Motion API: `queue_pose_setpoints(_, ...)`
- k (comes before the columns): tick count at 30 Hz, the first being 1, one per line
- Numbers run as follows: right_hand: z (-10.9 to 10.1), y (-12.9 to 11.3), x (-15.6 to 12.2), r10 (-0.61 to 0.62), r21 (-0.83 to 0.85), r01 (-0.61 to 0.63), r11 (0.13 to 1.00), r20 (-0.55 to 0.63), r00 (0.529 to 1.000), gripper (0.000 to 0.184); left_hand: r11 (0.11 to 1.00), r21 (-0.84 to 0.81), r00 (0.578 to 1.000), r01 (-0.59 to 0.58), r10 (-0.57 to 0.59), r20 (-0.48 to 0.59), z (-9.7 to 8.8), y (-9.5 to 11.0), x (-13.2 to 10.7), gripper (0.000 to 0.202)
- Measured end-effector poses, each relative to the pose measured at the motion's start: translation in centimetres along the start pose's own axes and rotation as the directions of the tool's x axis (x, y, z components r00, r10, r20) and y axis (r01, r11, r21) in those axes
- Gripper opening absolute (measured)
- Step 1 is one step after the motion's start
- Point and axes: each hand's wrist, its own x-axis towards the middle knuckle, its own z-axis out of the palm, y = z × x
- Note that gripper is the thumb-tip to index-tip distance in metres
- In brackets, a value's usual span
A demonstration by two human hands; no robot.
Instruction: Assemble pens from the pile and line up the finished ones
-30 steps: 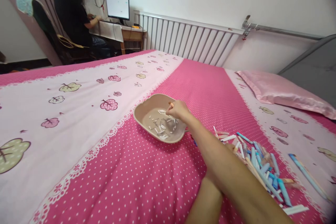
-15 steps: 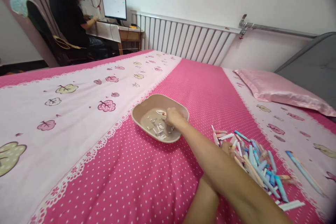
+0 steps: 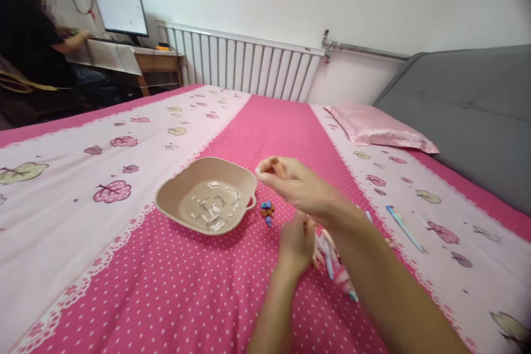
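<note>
- Container: a beige, smooth-walled, plastic-looking basin with a rounded, lobed rim (image 3: 182, 193) rests upright on a bed with a pink, white-dotted cover (image 3: 186, 282); a small loop handle (image 3: 251, 204) projects from its right side.
- Contents: short, slender white pieces (image 3: 216, 226) lie scattered over the floor of the basin, thickest toward its near side; several touch or overlap. Faint greyish marks show among them; whether these are loose or printed cannot be told.
- Right hand (image 3: 286, 177): raised just beside the basin's right rim, outside it. Its fingers are curled, the thumb and forefinger close to each other; whether they clamp anything cannot be told.
- Left hand (image 3: 297, 240): lower and nearer the viewer, beside the pile of sticks, with fingers bent inward; their grip is hidden.
- Pile: slender pink, white and pale blue sticks (image 3: 329, 260) lie on the bed to the right of the left hand, partly covered by the right forearm.
- Small cluster: blue and brown bits (image 3: 267, 213) lie on the cover between the basin and the left hand.
- Separate item: one slender, pen-like blue and pale stick (image 3: 405, 228) lies beyond the right forearm, apart from the pile.
</note>
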Motion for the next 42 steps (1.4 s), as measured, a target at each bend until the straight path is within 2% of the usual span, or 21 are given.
queue_pose_setpoints(1,-1.4,0.3,-1.9,0.03,0.102,-0.024,0.995,-0.058,0.998,0.01,1.0,-0.007,1.0,-0.011,0.011,-0.001,-0.1,0.1,-0.1,0.026)
queue_pose_setpoints(3,-3.7,1.7,-5.5,0.196,0.291,-0.145,0.946,-0.151,0.969,0.015,0.997,-0.063,0.998,-0.054,0.053,-0.021,-0.2,0.4,-0.3,0.026)
queue_pose_setpoints(5,-5.3,3.5,-8.3,0.347,0.441,-0.217,0.871,-0.24,0.907,0.023,0.99,-0.116,0.997,-0.081,0.081,-0.006,0.0,0.9,-0.5,0.027)
queue_pose_setpoints(8,-6.2,6.3,-10.5,0.493,0.612,-0.19,0.768,-0.376,0.785,0.035,0.984,-0.154,0.994,-0.088,0.098,0.055,0.6,1.7,-0.7,0.026)
queue_pose_setpoints(9,-6.3,7.0,-10.9,0.517,0.652,-0.16,0.741,-0.403,0.755,0.038,0.985,-0.146,0.992,-0.089,0.101,0.074,0.9,1.9,-0.7,0.025)
queue_pose_setpoints(11,-6.2,8.1,-11.1,0.538,0.71,-0.1,0.697,-0.426,0.727,0.04,0.99,-0.086,0.99,-0.109,0.116,0.078,1.4,2.5,-1.0,0.025)
queue_pose_setpoints(17,-5.7,9.2,-10.9,0.529,0.801,-0.005,0.599,-0.391,0.753,0.037,0.987,0.084,0.99,-0.135,0.132,0.044,2.5,3.0,-1.7,0.026)
queue_pose_setpoints(24,-5.6,10.0,-10.6,0.433,0.775,0.064,0.628,-0.416,0.799,0.028,0.982,0.134,0.991,-0.134,0.131,0.035,3.0,2.7,-1.8,0.029)
queue_pose_setpoints(29,-5.4,10.5,-10.5,0.436,0.784,0.032,0.62,-0.378,0.817,0.029,0.986,0.117,0.993,-0.12,0.117,0.028,2.9,2.6,-1.9,0.03)
queue_pose_setpoints(36,-5.8,10.2,-10.5,0.496,0.837,-0.036,0.547,-0.288,0.819,0.034,0.994,0.041,0.995,-0.1,0.1,0.005,2.6,2.2,-1.9,0.027)
queue_pose_setpoints(42,-5.8,10.9,-10.5,0.465,0.799,-0.18,0.574,-0.137,0.875,0.034,0.988,-0.145,0.994,-0.057,0.043,-0.097,2.4,2.7,-1.7,0.023)
